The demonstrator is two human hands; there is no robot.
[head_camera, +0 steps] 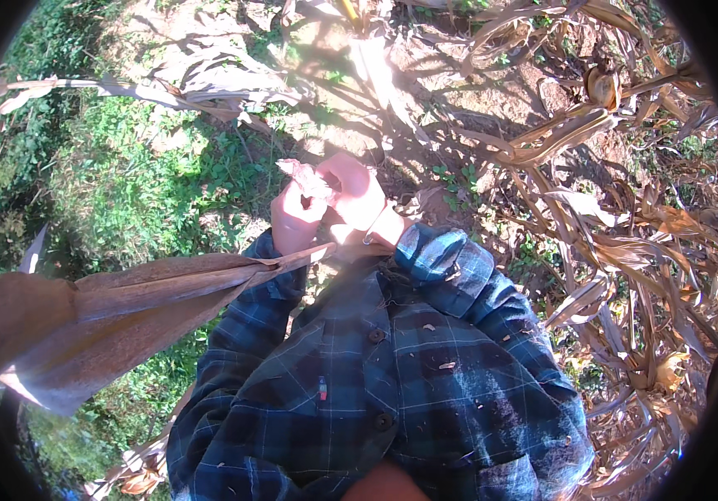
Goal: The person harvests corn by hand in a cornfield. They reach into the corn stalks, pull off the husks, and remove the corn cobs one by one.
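Note:
My left hand (296,216) and my right hand (355,194) meet in front of my chest, both in strong sunlight. Between them is a pale, crumpled, thin piece (302,175), probably dry husk; glare hides its detail. The left fingers are curled around its lower part, and its ragged end sticks out above them. At its other side, the right thumb and fingertips pinch it. A long dry maize leaf (177,291) crosses close to the camera from the left, its narrow tip below my hands. Around my right wrist is a thin band (368,238).
Dry maize stalks (559,200) with withered leaves crowd the right side; a husked-over ear (603,87) hangs there. A dry stalk (139,92) leans across the upper left. Green weeds (152,181) cover the left ground, and bare soil (496,94) shows ahead.

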